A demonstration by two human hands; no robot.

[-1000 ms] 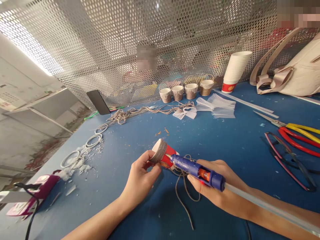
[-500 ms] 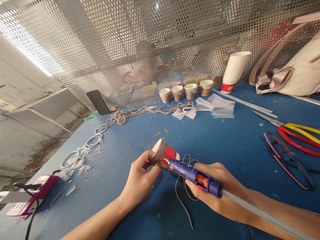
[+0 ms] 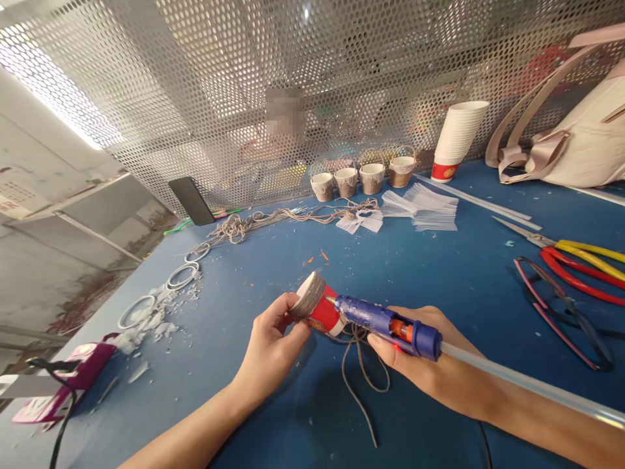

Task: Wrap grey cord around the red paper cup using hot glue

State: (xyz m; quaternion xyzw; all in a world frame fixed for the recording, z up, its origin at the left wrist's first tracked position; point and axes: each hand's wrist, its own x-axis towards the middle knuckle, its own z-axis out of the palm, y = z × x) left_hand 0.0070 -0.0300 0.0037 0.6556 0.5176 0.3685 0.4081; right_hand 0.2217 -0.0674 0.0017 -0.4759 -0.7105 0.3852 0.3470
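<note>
My left hand (image 3: 271, 345) grips a red paper cup (image 3: 318, 310) lying on its side, its bottom end wound with grey cord. My right hand (image 3: 430, 361) holds a blue glue gun (image 3: 385, 322) with an orange trigger; its nozzle touches the cup's red side just past the wound cord. A clear glue stick (image 3: 527, 384) sticks out of the gun's back over my right forearm. Loose grey cord (image 3: 359, 378) trails from the cup across the blue table (image 3: 430, 273).
Four small cord-wrapped cup baskets (image 3: 361, 177) and a stack of white cups (image 3: 459, 140) stand by the perforated metal screen. White paper strips (image 3: 430, 207), a cord bundle (image 3: 244, 225), cut rings (image 3: 183, 275), red and yellow scissors (image 3: 581, 260), a beige bag (image 3: 581, 143), a phone (image 3: 191, 200).
The cup has been turned a little in my left hand. The glue gun has swung up and levelled, its nozzle sliding up the cup's red side.
</note>
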